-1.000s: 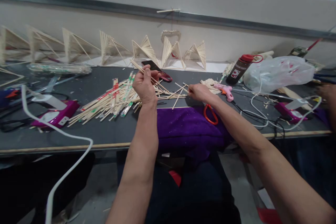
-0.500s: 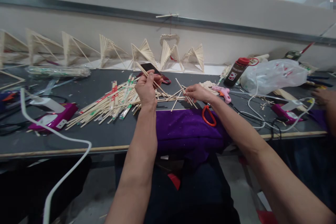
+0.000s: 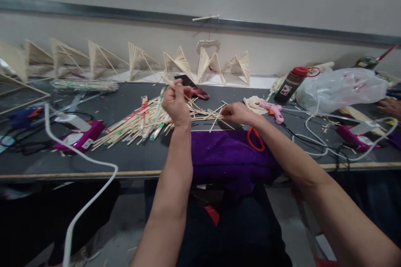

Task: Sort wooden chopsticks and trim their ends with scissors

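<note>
My left hand [image 3: 177,102] is raised above the table, closed around thin wooden sticks [image 3: 169,82] that point up to the left. Just right of it, my right hand [image 3: 234,113] is low over loose crossed sticks [image 3: 213,123], its fingers pressed together; whatever they pinch is too small to make out. A pile of sticks [image 3: 134,123], some in red and green wrappers, spreads to the left of my left hand. Behind stands a row of fan-shaped stick frames [image 3: 178,63]. Purple cloth [image 3: 228,154] covers the table edge in front of me.
Red-handled scissors [image 3: 255,139] lie on the cloth. To the right are a pink glue gun [image 3: 273,111], a dark bottle [image 3: 290,85], a plastic bag [image 3: 344,89], a magenta power strip [image 3: 357,137] and another person's hand [image 3: 390,106]. A white cable [image 3: 90,200] crosses the left side.
The view has turned slightly left. The stick that stood up from my right hand's fingers no longer shows, and that hand is lower over the crossed sticks. My left hand still holds its sticks.
</note>
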The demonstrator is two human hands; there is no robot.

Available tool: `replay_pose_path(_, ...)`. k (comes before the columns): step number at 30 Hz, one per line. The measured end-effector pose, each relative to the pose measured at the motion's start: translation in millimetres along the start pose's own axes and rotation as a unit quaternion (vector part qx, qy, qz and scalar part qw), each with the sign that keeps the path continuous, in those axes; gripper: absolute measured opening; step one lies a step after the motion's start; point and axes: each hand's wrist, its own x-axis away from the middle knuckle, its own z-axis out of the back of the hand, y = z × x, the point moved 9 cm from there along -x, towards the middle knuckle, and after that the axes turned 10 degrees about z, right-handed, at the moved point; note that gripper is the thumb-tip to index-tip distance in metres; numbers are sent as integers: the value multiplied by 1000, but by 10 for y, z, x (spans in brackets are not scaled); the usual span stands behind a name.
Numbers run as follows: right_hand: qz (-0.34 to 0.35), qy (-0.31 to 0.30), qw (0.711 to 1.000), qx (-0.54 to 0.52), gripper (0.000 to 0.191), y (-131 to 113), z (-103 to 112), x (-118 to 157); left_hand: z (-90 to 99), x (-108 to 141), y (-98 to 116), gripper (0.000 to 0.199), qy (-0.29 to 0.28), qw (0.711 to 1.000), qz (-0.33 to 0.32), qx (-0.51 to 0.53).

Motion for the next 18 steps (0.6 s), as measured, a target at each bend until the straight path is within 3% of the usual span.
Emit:
replay_pose_path(3, 45, -11, 992, 121, 53, -104, -88, -125, -293, 228, -58, 12, -103, 991, -23, -80)
replay_pose_path(6, 51, -41, 984, 164, 46, -89, -256, -262, -548, 498, -100, 16, -202, 960, -89, -170)
replay_pose_path(8, 29, -54, 981, 183, 38, -15, -329, -324, -630, 630, -90, 20, -235, 939, -141, -207)
replay_pose_path(15, 42, -130, 971, 196, 28, -15, -334, -300, -680, 808, 35, 25, -248, 909, -235, -239)
replay_pose_path(18, 46, -90, 987, 122, 26, -137, -148, -339, -684, 894, 122, 25, -244, 904, -262, -233)
